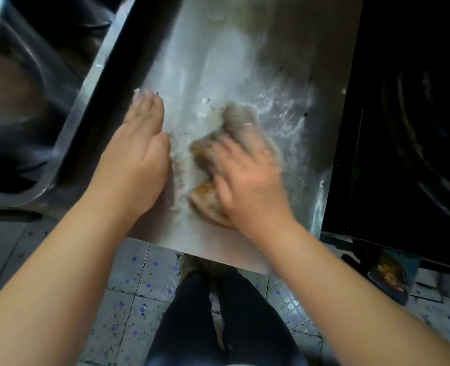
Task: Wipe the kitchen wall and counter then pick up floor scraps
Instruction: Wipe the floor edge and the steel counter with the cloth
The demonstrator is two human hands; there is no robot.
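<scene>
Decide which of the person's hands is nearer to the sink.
Left. The left hand lies flat on the counter beside the sink; the right hand, on the cloth, is farther away.

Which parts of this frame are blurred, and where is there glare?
Head view: the right hand and the rag under it smear with motion blur; the left hand is fairly sharp; glare whitens the wet steel counter; the straight counter edges splay outward from wide-angle distortion.
</scene>
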